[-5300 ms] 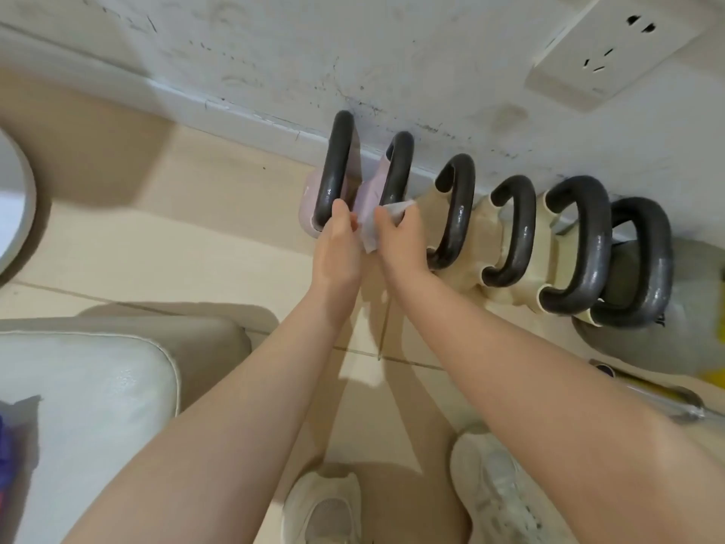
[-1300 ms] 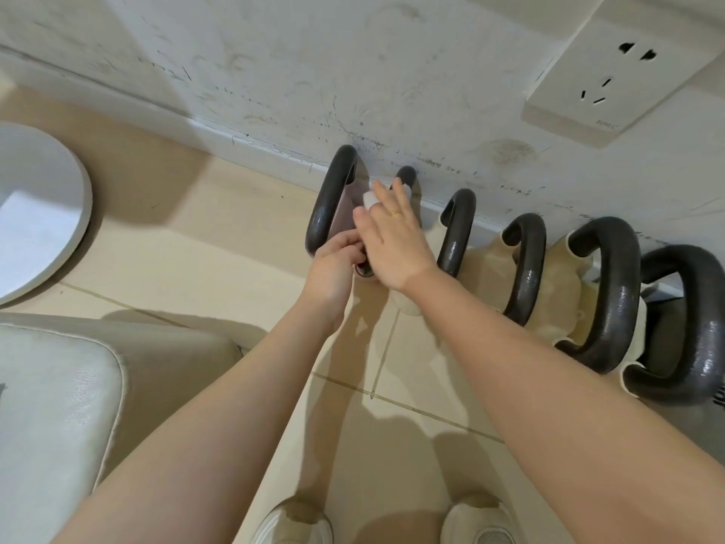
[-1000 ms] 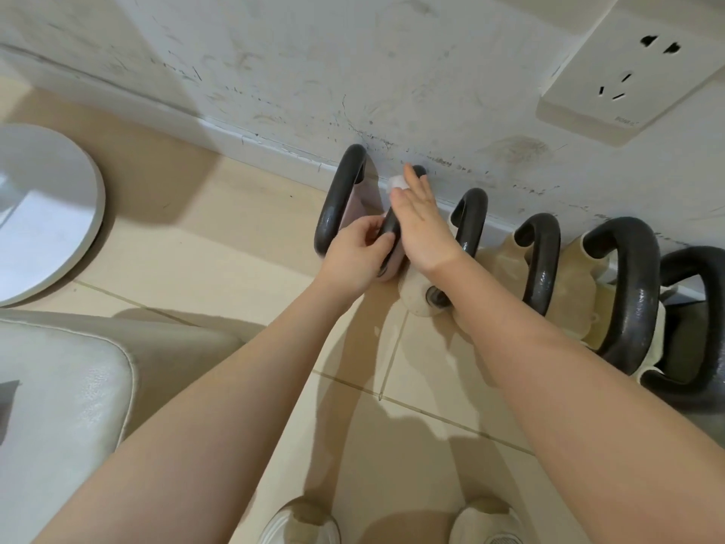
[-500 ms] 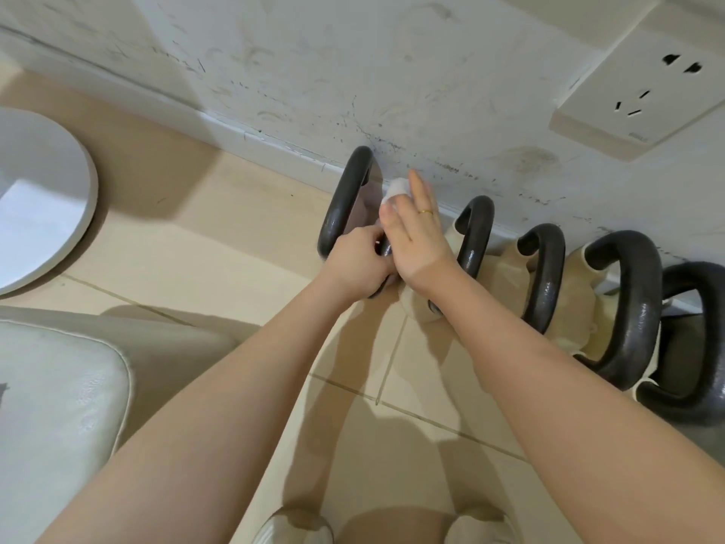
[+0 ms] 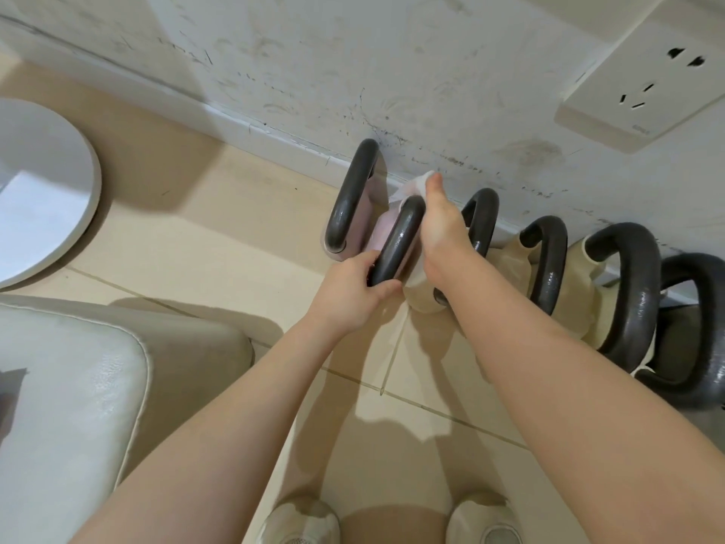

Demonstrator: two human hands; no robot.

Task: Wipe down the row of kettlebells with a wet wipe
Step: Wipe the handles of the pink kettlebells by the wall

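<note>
step: we are wiping the second kettlebell (image 5: pixel 396 245) from the row's left end | left hand (image 5: pixel 349 296) grips its handle's near end | right hand (image 5: pixel 439 225) presses the wet wipe (image 5: pixel 412 186) on its far side, by the wall | next: we judge the kettlebell just right of it (image 5: pixel 480 217) follows

Right fingers (image 5: pixel 433 186) (behind handle (image 5: pixel 398 239)) hidden

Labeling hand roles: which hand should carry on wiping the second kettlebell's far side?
Right. The right hand already has the wet wipe under its fingers, behind the second kettlebell's handle near the wall. The left hand has its grip on that handle's near end, steadying it.
</note>
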